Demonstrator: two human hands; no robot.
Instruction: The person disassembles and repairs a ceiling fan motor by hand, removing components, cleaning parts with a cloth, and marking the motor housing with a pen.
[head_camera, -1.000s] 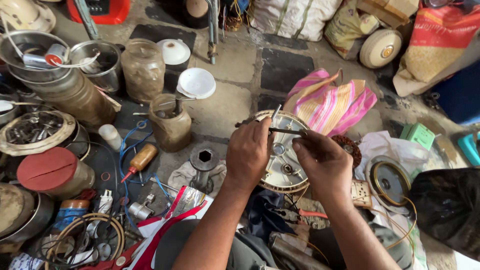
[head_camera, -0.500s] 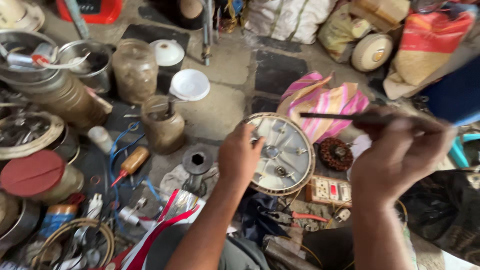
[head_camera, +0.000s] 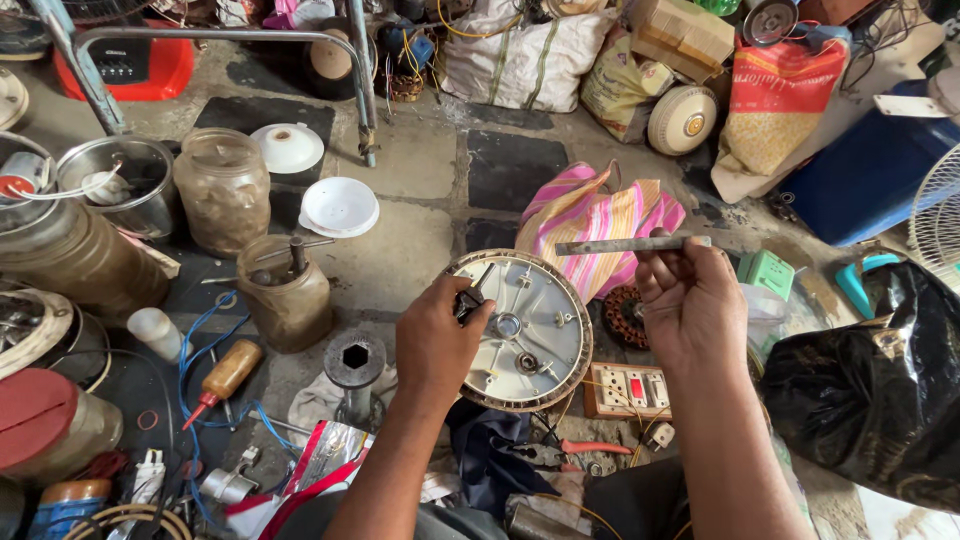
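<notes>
Here the round pale motor cover (head_camera: 522, 330) is lying tilted on the cluttered floor in the near middle, between the two hands. The left hand (head_camera: 435, 345) is resting on its left rim, fingers closed around a small dark tool (head_camera: 470, 298). The right hand (head_camera: 690, 300) is gripping a long metal rod (head_camera: 625, 244), held level above the striped pink bag (head_camera: 590, 215). The cover is looking likely to slide off its uneven bed of rags, and the rod could swing into the switch box (head_camera: 628, 390) just below. Compared with half a second ago, the right hand is sitting nearer and lower, the rod steadier.
</notes>
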